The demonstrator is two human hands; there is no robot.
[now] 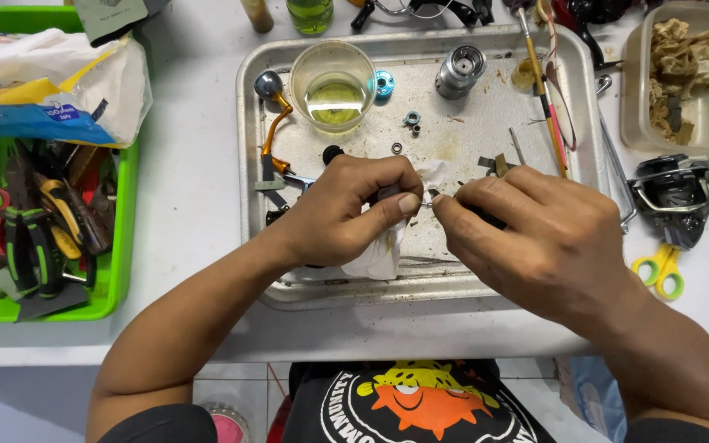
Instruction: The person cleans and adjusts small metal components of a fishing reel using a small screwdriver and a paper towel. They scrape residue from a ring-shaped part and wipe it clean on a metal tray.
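Table: a white table (190, 205) is seen from above, with a green tool bin (121, 246) at the left and a clear tub of stained rags (691, 82) at the right.
Tray: a metal tray (248, 164) is set in the middle; its floor is smeared with grease and grit.
Reel body: a dark spinning reel body (679, 197) is laid just beside the tray's right rim, apart from its parts.
Cup: a clear cup of yellowish liquid (334, 86) is stood at the tray's far edge.
Loose parts: a gold crank handle (272, 115), a silver spool (459, 72), a blue ring (384, 84) and small washers are spread across the tray.
Progress: disassembly is judged largely done; cleaning appears under way, reassembly not begun.
Left hand (346, 209): fingers are curled and pressed together around a white cloth (383, 254), thumb tip forward.
Right hand (535, 238): fingertips are pinched on a small part (428, 202).
Small part: held over the tray's middle, between both hands; thin, metallic, mostly hidden.
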